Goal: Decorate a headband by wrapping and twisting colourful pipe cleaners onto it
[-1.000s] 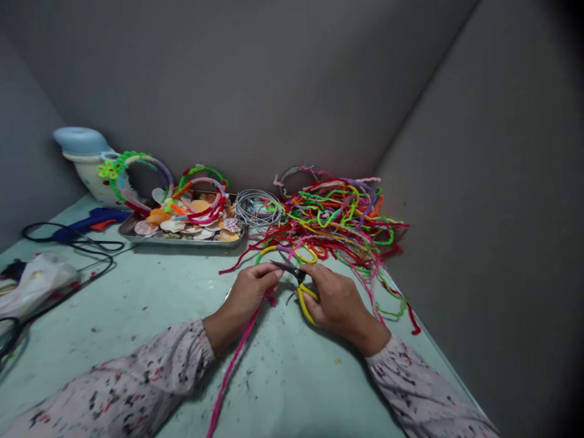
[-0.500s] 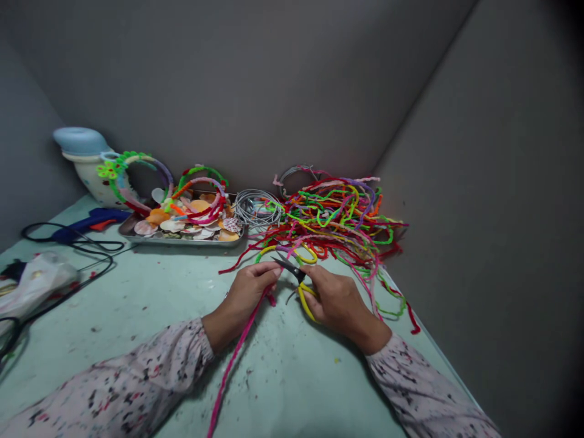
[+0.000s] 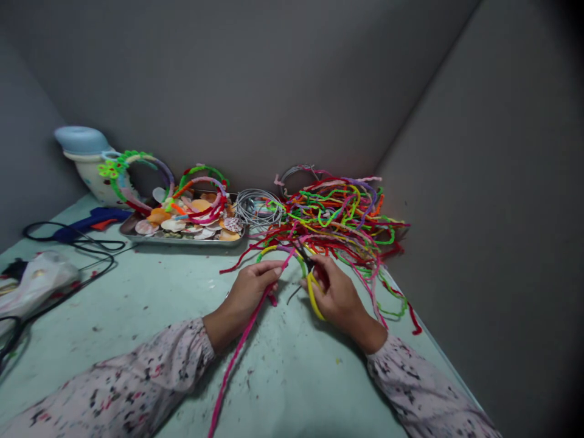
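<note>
My left hand (image 3: 250,291) pinches a long pink pipe cleaner (image 3: 233,359) between thumb and fingers. One end of it hangs down toward the front of the table, and a short pink stretch sticks up past the fingertips. My right hand (image 3: 340,297) is wrapped round the yellow handles of a pair of scissors (image 3: 314,298). Their dark blades point up and left, close to the upper part of the pink strand; whether they touch it I cannot tell. Just behind my hands lies a curved piece wrapped in yellow, purple and green (image 3: 266,250).
Behind my right hand spreads a heap of colourful pipe cleaners (image 3: 337,207), beside a coil of grey wire (image 3: 258,208). A metal tray (image 3: 182,241) holds shells and wrapped hoops. At left are a blue glue gun (image 3: 86,224), a black cord (image 3: 107,261), a plastic bag (image 3: 43,280) and a blue-lidded container (image 3: 86,164).
The scissors have turned more upright and shifted slightly right, away from my left fingertips. My left hand stays in place with the pink pipe cleaner.
</note>
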Demonstrator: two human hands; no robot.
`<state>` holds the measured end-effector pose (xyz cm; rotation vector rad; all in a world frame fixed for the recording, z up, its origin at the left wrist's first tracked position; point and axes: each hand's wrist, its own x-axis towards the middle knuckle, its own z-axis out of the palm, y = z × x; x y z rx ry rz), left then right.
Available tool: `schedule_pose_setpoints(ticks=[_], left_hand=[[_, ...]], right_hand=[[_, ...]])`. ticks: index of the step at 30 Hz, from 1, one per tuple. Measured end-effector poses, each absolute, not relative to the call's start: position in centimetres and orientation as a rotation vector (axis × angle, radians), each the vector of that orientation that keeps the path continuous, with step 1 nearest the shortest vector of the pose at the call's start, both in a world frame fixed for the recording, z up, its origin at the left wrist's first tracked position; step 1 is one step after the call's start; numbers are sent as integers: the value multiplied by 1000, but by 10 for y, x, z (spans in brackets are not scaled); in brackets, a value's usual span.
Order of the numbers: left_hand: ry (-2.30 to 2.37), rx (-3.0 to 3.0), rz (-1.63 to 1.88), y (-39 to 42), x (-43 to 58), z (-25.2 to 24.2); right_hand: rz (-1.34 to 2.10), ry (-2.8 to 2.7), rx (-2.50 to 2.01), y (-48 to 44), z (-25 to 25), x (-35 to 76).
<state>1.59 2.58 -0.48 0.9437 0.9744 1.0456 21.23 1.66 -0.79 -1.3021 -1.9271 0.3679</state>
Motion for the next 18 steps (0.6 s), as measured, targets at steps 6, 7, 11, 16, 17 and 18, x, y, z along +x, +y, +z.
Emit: schedule_pose_setpoints(ticks=[6, 7, 11, 16, 17, 18], left_hand=[[920, 1053, 927, 18, 19, 2], [899, 1068, 896, 16, 21, 2], [851, 1057, 804, 12, 25, 0], [812, 1078, 750, 9, 26, -1], [810, 1091, 751, 9, 26, 0], [814, 1103, 755, 9, 26, 1]], right_hand=[[983, -1207, -1146, 20, 0, 205], [1038, -1159, -1117, 20, 2, 205], [1137, -1113, -1085, 21, 0, 208], [1172, -1142, -1093, 20, -2, 207], [1189, -1155, -1097, 18, -1, 205], [1209, -1168, -1103, 17, 0, 202]])
